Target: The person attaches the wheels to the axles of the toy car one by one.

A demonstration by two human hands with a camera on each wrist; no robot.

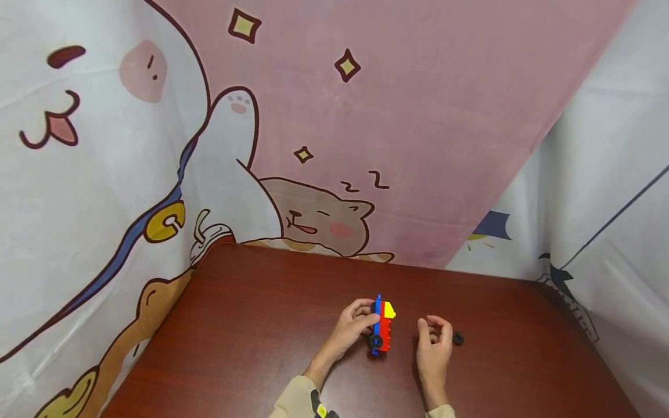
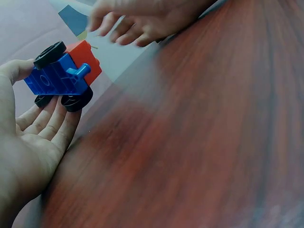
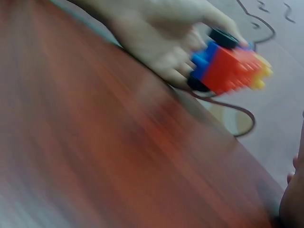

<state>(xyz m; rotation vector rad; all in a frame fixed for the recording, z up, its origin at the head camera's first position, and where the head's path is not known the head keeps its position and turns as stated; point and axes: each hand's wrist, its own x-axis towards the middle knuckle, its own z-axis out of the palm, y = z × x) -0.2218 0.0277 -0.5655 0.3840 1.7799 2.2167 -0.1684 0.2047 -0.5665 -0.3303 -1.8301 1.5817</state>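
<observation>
My left hand (image 1: 349, 326) grips a toy block car (image 1: 385, 334) above the table, thumb on one side and fingers on the other. The car has a blue wheeled base, red studded bricks and a yellow brick at one end. In the left wrist view its blue underside and black wheels (image 2: 77, 99) show, with a blue hitch at the near end. To its right, my right hand (image 1: 435, 345) is raised with loosely bent fingers and nothing visible between them. A loose black wheel (image 1: 457, 338) lies on the table just right of that hand.
The dark red-brown wooden table (image 1: 251, 325) spreads under both hands. Cloth printed with cartoon animals (image 1: 324, 223) hangs along its back and left edges, and a pale cloth (image 1: 611, 174) hangs at the right.
</observation>
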